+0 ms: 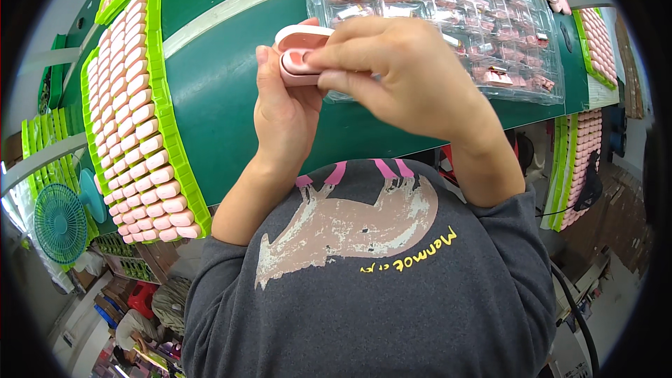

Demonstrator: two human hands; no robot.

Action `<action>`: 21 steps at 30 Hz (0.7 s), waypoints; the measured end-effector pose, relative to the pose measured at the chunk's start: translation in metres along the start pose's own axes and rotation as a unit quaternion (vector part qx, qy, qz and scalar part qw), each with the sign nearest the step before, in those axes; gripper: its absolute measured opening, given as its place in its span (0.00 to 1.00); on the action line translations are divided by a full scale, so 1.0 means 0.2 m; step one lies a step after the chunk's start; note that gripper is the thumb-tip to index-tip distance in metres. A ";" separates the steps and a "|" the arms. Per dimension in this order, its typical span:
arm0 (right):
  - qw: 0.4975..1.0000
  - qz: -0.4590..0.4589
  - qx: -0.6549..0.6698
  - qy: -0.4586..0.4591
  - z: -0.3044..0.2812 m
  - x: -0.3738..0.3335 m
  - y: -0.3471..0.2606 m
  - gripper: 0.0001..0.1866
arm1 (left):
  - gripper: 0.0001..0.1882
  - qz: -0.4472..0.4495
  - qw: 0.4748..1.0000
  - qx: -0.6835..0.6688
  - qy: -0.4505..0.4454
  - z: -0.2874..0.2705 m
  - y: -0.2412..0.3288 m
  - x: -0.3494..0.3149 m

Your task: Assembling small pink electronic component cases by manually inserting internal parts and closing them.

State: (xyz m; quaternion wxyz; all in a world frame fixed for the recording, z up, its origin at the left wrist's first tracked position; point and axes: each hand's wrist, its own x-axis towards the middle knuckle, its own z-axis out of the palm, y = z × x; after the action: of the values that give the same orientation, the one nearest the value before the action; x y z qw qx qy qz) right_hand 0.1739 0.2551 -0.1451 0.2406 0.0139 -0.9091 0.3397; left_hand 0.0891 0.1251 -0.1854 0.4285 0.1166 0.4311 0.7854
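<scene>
Above the table's near edge, my left hand (281, 108) holds a small pink earbud charging case (301, 79) with its lid (302, 31) raised. Inside sits a glossy pink inner tray (297, 62) with a rounded hollow. My right hand (395, 66) closes on the case from the right; its fingertips rest on the inner tray and the thumb lies against the case's side. Whether a small part is hidden between those fingers cannot be made out.
Clear plastic blister trays (553, 63) with small pink parts stand at the far right on the green table (210, 91). A lime-green tray (171, 126) of pink cases lies left. Loose pink pieces (558, 1) sit far right. A fan (61, 222) stands left.
</scene>
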 end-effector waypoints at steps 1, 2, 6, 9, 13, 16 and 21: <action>1.000 -0.008 0.000 -0.002 0.01 0.00 -0.01 0.09 | 0.33 0.006 1.000 0.011 0.013 0.00 0.00 0.00; 1.000 -0.008 -0.001 -0.001 0.01 -0.01 -0.02 0.09 | 0.33 0.006 1.000 0.011 0.012 0.01 0.00 0.00; 1.000 0.024 -0.003 0.008 0.05 -0.03 -0.04 0.09 | 0.33 0.028 0.999 0.002 0.026 0.01 -0.01 0.01; 0.999 0.004 -0.004 0.044 0.07 -0.03 -0.04 0.09 | 0.33 0.035 0.999 -0.018 0.020 0.00 -0.01 0.00; 0.998 -0.035 0.052 0.020 0.00 0.00 -0.01 0.09 | 0.34 0.043 0.999 -0.020 -0.019 0.03 0.02 -0.03; 0.998 -0.037 0.020 0.044 0.02 0.00 -0.04 0.09 | 0.35 0.061 0.998 0.030 -0.018 0.01 0.01 -0.02; 0.996 -0.038 0.062 0.055 0.01 0.00 -0.01 0.09 | 0.36 0.021 0.998 -0.042 -0.032 0.02 0.03 -0.03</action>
State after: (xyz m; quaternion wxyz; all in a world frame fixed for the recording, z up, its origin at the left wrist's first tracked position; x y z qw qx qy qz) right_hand 0.1746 0.2521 -0.1443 0.3014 0.0446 -0.8706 0.3863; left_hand 0.0916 0.1222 -0.1776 0.4298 0.1324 0.3810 0.8078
